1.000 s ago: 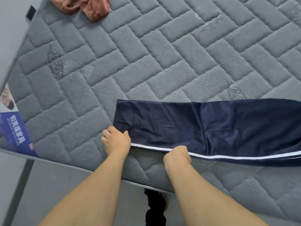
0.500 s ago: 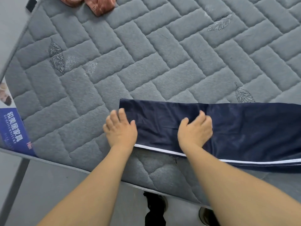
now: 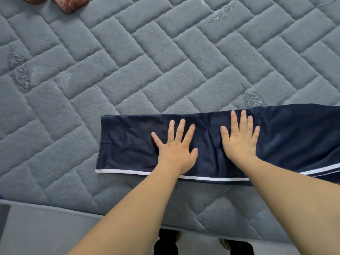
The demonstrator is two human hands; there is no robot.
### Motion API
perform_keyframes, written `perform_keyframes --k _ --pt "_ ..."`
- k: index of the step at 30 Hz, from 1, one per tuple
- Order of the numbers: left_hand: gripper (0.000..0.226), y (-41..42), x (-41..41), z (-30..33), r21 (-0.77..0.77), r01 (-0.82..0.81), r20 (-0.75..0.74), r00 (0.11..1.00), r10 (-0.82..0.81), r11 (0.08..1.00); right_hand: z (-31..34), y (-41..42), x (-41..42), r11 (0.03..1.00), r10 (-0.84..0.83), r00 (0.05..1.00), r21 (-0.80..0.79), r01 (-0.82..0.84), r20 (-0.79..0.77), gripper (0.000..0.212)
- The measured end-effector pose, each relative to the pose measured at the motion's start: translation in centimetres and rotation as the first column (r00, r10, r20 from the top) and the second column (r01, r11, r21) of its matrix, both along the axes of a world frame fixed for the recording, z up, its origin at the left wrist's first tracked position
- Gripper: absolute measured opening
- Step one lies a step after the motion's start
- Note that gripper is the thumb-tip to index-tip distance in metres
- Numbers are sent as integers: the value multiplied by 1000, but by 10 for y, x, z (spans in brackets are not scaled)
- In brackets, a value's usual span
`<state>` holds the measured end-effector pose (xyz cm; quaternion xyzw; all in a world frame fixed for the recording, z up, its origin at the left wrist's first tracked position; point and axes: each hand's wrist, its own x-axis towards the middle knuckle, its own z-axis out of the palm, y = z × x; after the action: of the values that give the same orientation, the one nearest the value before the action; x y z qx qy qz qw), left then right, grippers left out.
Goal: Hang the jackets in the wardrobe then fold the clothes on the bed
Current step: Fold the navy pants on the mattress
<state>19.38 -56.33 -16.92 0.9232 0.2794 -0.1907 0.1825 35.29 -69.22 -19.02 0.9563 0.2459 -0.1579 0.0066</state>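
A long dark blue cloth garment with a white stripe lies flat near the front edge of the grey quilted mattress. The left hand and the right hand both press down on it, palms flat, fingers straight and spread, gripping nothing. A reddish-brown crumpled cloth sits far away at the top edge.

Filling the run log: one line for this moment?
left hand flat on navy trousers | right hand flat on same | on mattress
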Motion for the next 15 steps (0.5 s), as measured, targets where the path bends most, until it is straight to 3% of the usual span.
perform_keyframes --k 4,9,12,15 --pt "75 -5 7 -5 61 -53 -86 995 58 997 1 -37 30 995 -91 995 -27 92 34 67" --pt "78 -28 34 0 77 52 43 998 -56 996 -1 -79 60 992 -121 990 -29 124 78 66" --pt "81 -31 35 -9 100 4 -68 998 3 995 -1 -96 70 981 -193 979 11 192 67 67" --pt "90 -44 42 -8 148 -13 -77 997 24 989 -1 -115 80 980 -196 977 47 192 84 65"
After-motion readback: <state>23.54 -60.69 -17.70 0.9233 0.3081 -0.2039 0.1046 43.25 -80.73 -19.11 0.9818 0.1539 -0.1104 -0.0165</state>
